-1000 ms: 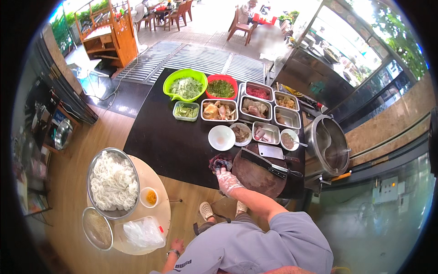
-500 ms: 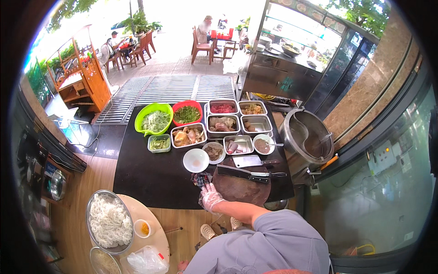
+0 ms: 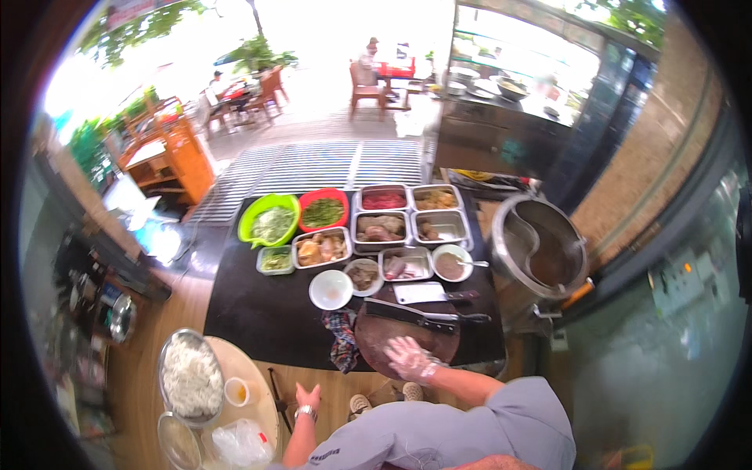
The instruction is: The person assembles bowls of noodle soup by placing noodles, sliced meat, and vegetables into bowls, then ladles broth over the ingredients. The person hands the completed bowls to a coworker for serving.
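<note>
Lying under the gloved right hand [image 3: 409,359], the round board [image 3: 413,329] is taking up the near right of the table [image 3: 254,321]. The hand is leaning in palm-down over the board's near side, fingers splayed and pinching nothing; whether it is pressing on the wood, I cannot tell. From this hand, with twelve pointing away from the body, the black knife [image 3: 394,312] is lying close by across the board's far side, its long axis running from between nine and ten to between three and four. Its blade is pointing left, and its handle is sitting at one o'clock, much nearer this hand than the left. Beyond it, the cleaver [image 3: 419,293] is resting at twelve. The crumpled cloth [image 3: 341,338] is lying between nine and ten, just beside the board. The bare left hand [image 3: 308,396] is hanging at eight, off the table's near edge, its fingers standing apart and holding nothing visible.
</note>
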A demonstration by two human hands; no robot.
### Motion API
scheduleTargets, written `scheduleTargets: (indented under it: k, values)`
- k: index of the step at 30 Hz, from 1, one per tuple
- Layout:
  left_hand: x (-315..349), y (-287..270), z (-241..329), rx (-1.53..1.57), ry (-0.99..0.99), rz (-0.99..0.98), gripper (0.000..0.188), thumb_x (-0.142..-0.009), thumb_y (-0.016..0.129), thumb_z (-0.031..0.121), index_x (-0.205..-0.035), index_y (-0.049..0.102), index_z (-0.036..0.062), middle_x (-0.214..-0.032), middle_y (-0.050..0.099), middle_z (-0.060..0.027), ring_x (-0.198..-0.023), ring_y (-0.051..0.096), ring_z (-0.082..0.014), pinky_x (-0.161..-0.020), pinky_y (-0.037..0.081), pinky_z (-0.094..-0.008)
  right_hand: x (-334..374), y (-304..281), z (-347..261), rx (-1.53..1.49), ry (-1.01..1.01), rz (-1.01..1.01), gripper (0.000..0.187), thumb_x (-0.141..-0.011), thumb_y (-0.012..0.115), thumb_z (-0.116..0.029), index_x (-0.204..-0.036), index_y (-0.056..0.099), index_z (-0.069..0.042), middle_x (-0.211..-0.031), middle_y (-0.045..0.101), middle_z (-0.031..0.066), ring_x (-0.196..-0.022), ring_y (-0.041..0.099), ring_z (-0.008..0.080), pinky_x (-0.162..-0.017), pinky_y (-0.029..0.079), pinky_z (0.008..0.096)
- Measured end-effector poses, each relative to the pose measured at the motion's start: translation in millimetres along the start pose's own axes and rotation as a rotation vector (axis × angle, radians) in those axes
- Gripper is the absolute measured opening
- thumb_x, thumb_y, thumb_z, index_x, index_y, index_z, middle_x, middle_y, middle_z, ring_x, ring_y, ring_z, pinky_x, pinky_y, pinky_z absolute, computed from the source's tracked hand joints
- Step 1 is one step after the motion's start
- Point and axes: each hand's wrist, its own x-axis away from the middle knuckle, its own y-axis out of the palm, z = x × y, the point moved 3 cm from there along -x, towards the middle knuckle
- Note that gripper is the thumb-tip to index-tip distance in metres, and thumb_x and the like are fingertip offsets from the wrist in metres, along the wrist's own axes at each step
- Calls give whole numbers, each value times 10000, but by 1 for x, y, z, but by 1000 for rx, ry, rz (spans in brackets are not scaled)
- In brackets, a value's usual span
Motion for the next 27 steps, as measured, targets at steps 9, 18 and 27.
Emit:
scheduleTargets:
  k: [9,18,27]
  values:
    - [-35,23,138,-343,-409,-197,1506,-681,822,727,-1640,-130,62,-1657,-190,-349,-1536,148,-552,-1262,216,-539,92,-30,47,32,311,17,444,-907,658,-273,-1316,643,-100,-1374,575,208,-1295,523,387,-1123,353,571]
    - [-22,35,156,-641,-288,-100,1502,-660,833,737,-1656,-87,90,-1703,-163,-261,-1592,-64,-427,-1273,83,-577,111,-35,42,-135,1158,-20,741,-954,644,-361,-1545,399,13,-1614,298,319,-1486,343,481,-1204,306,581]
    - [-7,46,173,-638,272,-43,1372,-735,791,655,-1666,-50,98,-1707,-136,-271,-1590,-88,-438,-1242,-34,-634,93,6,44,-311,1594,-38,811,-968,635,-393,-1526,293,87,-1531,400,323,-1342,536,470,-1125,482,483]
